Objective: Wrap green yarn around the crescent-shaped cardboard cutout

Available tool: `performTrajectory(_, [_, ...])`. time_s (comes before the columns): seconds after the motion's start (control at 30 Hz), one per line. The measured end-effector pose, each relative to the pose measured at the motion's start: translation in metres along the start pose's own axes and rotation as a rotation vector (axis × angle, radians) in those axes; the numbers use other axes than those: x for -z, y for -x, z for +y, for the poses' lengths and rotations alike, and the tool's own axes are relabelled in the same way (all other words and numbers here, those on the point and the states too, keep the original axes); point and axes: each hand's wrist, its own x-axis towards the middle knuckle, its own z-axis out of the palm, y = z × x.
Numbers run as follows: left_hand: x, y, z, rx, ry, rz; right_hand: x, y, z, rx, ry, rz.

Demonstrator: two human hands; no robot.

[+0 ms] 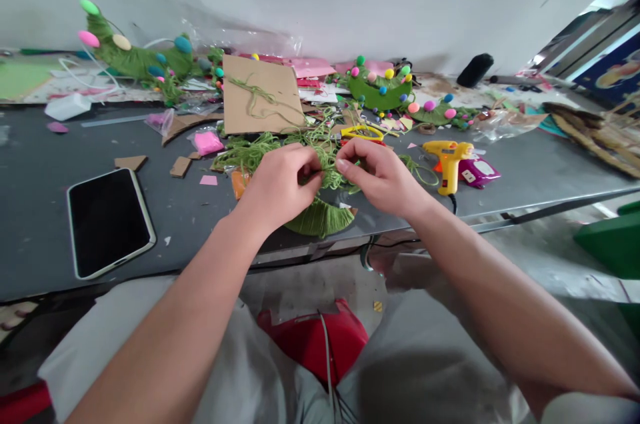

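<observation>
My left hand (290, 179) and my right hand (376, 174) face each other over a tangle of green yarn (255, 149). Thumb and forefinger of each hand are pinched on strands of it. Just below them, at the table's front edge, lies a crescent wrapped in green yarn (323, 219), with a bit of bare cardboard at its right tip. Yellow-handled scissors (364, 133) lie directly behind my right hand. A cardboard square (260, 94) with loose yarn on it stands behind the tangle.
A phone (111, 223) lies at left. To the right are a yellow hot glue gun (449, 161) and a purple packet (479, 171). Green crescents with coloured pompoms (380, 92) line the wall, one more (135, 54) at back left. Cardboard scraps (181, 167) and a pink packet (207, 142) lie about.
</observation>
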Motion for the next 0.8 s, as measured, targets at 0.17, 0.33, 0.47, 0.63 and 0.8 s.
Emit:
performTrajectory(0.17, [0.004, 0.0, -0.002, 0.019, -0.002, -0.007, 0.008, -0.001, -0.001, -0.081, -0.097, -0.223])
performTrajectory(0.33, [0.006, -0.001, -0.008, 0.007, 0.041, 0.008, 0.014, 0.004, -0.004, -0.081, 0.004, -0.425])
performTrajectory(0.47, [0.006, -0.001, -0.008, 0.055, 0.043, 0.028, 0.014, 0.004, -0.001, -0.109, -0.055, -0.34])
performTrajectory(0.63, [0.004, -0.001, -0.004, 0.036, 0.036, 0.055, 0.013, 0.004, -0.001, -0.129, -0.184, -0.183])
performTrajectory(0.8, [0.0, 0.0, -0.003, -0.041, -0.019, 0.075, 0.004, 0.004, -0.005, -0.18, -0.507, -0.084])
